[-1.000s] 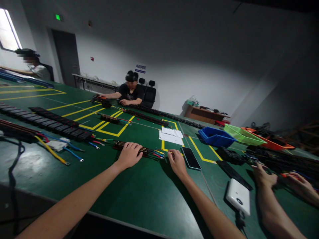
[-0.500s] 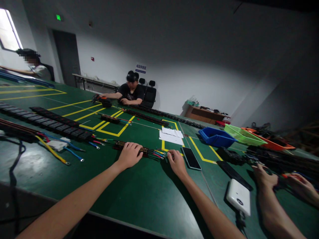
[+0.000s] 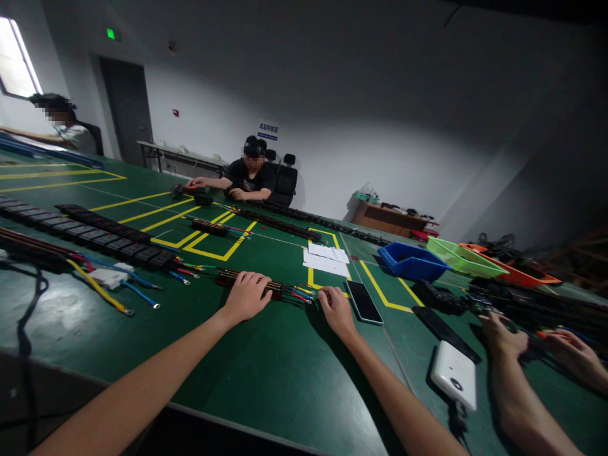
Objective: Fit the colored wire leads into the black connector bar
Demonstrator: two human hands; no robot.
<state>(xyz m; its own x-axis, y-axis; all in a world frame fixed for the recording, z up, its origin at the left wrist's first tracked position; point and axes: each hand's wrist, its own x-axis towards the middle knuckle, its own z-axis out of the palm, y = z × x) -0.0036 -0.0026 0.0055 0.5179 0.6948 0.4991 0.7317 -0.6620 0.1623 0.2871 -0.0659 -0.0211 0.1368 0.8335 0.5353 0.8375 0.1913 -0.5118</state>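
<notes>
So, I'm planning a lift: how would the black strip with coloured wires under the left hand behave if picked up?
The black strip looks fairly stiff: its parts either side of the left hand line up. Its coloured wires would probably flop, being thin and fanned out past its end. It seems unlikely to roll, lying long and low.

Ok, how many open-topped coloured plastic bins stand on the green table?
3, in a row beyond the right hand: blue bin nearest, lime-green bin next, orange bin farthest right. Clutter might hide others.
</notes>
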